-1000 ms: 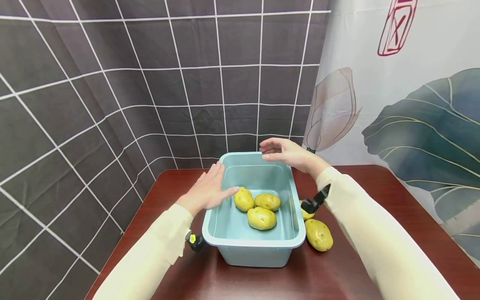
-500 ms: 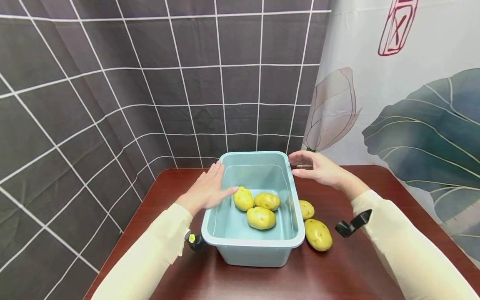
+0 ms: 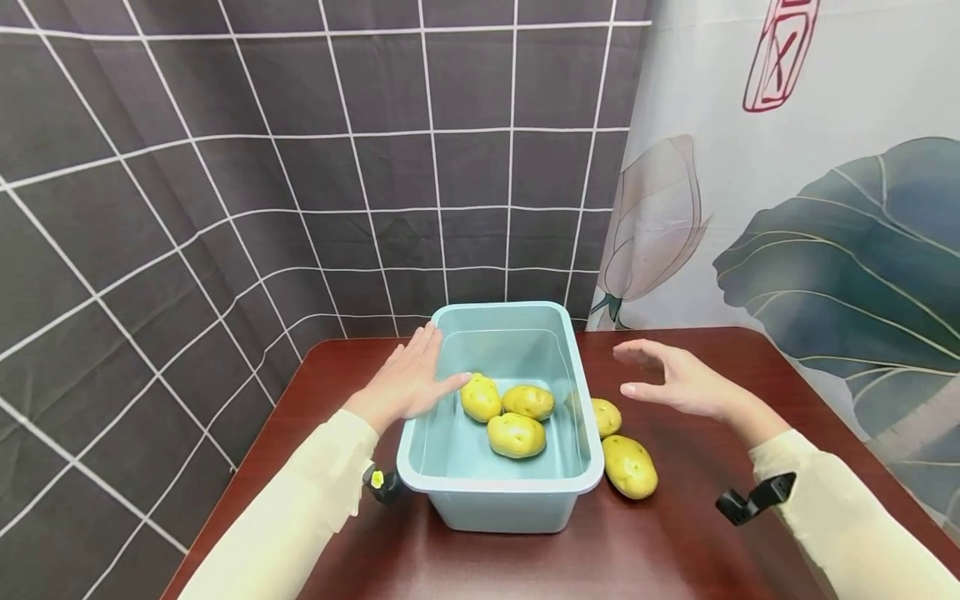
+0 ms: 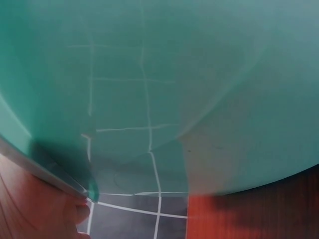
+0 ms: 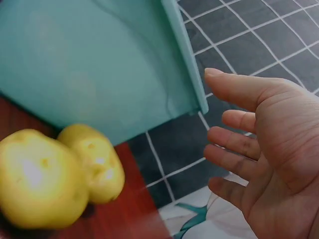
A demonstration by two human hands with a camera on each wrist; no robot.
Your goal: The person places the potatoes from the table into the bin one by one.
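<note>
Three potatoes inside the bin are being shown by the head view only; its outer right wall and the palm of the right hand are being shown by the right wrist view. The bin, pale blue, open-topped, upright, is being supported by the table. Potatoes: yellow, smooth, oval; two outer potatoes are being seen just beside its right side. Left hand, fingers straight, is being laid at the left rim; right hand is being held clear, thumb and loosely bent fingers apart.
</note>
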